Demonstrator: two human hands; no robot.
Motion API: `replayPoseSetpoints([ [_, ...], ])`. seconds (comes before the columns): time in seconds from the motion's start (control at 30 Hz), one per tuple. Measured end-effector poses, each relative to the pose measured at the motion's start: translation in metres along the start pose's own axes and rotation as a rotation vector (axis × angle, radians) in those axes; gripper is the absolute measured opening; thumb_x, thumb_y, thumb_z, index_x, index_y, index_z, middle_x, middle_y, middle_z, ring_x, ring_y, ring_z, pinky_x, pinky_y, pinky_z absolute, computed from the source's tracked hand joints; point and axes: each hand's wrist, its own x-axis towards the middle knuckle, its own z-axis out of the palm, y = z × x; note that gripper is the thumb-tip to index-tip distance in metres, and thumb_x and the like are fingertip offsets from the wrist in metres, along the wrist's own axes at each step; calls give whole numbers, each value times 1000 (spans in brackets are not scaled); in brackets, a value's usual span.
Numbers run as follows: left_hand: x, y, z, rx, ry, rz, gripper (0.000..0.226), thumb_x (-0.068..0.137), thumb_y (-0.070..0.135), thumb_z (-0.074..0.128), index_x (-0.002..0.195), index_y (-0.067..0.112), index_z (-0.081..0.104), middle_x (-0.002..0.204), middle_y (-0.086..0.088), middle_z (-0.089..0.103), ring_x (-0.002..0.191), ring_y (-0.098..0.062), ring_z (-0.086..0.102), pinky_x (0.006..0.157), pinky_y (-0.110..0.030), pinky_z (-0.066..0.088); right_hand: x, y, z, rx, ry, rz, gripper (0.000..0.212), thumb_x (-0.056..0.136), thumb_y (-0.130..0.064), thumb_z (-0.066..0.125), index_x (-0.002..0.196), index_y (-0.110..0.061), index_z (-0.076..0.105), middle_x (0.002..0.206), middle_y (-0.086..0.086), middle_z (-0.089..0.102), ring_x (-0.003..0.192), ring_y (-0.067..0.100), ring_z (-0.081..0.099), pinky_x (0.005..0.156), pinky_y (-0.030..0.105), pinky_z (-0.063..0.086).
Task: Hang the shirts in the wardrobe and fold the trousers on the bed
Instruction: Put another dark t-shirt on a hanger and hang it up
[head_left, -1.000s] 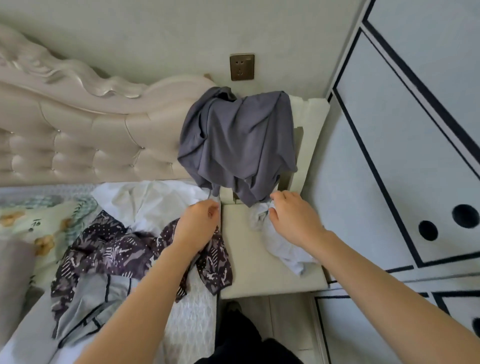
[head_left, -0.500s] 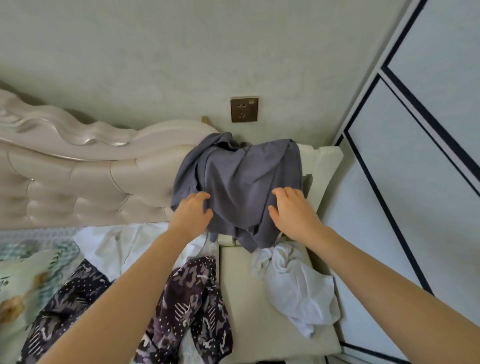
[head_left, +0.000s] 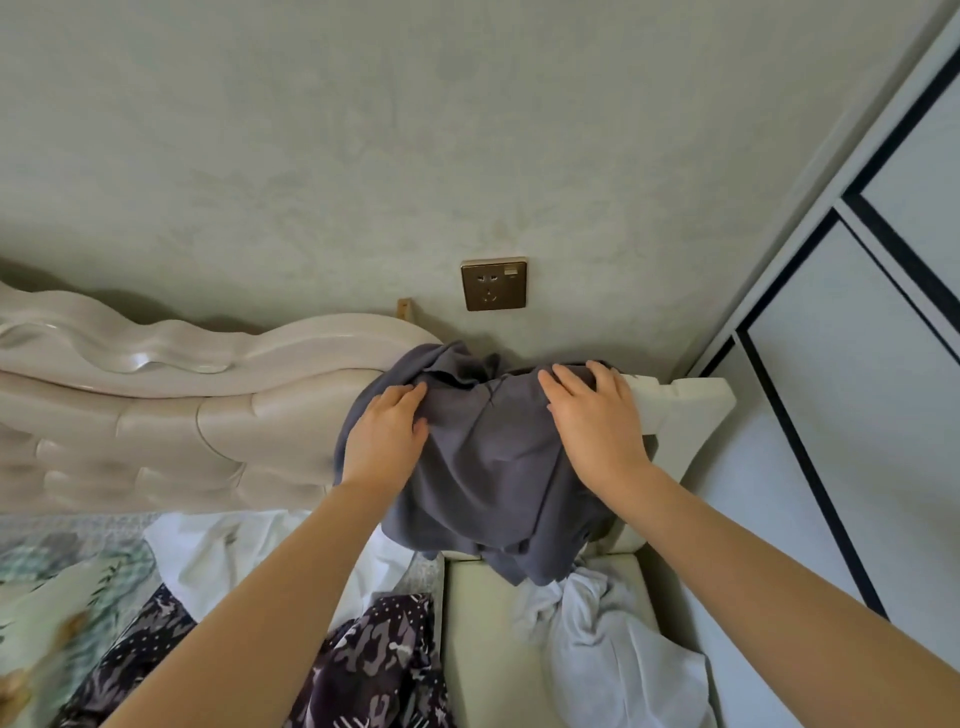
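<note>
**Both hands climb to the top of the grey garment**

A second ago the hands were low, at the front edge of the chair seat, the right one on the crumpled white cloth (head_left: 613, 649). Half a second ago they lay on the middle of the grey garment (head_left: 488, 467). Now they are at its upper edge, where it drapes over the chair back (head_left: 680, 400), and the white cloth lies below the right wrist with nothing touching it.

The left hand (head_left: 384, 436) has its fingers close together, the tips bent a little against a ridge of bunched cloth. Whether they have pinched it I cannot tell. The right hand (head_left: 597, 421) lies spread and flat, fingers fanned over the top rail with the fabric under them and nothing gripped.

The garment hangs between and beneath both palms down to the seat, not yet lifted. Below the left forearm a dark patterned garment (head_left: 374, 660) and a white one (head_left: 234, 551) lie on the bed. Right of the right arm stands the wardrobe (head_left: 857, 415), its doors closed.

The shift upward suggests the grey piece is next — probably to be taken by its top and drawn off the chair. Bunched as it is, shirt or trousers cannot be told, so wardrobe or bed is still undecided.
</note>
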Motion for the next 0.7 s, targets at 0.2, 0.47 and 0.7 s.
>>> replayPoseSetpoints([
  [0.2,4,-5,-7,139,38,102,29,100,19,55,126,10,67,125,-13,67,110,-36,62,92,-45,50,8,5,3,172,187,-19,34,80,-14,78,113,-13,70,111,8,70,109,36,59,82,49,53],
  [0.47,-15,8,-4,-133,247,-58,24,102,18,52,111,9,72,100,-8,73,88,-28,66,78,-32,49,-3,6,-4,367,302,-26,4,89,-14,69,92,-12,68,92,6,70,94,27,64,88,44,49],
  [0.7,-82,25,12,-593,257,-268,19,102,16,46,91,31,51,83,8,60,75,0,56,60,-9,40,-65,5,8,614,196,-11,3,92,-6,59,90,-7,58,85,3,57,82,21,54,70,35,48],
])
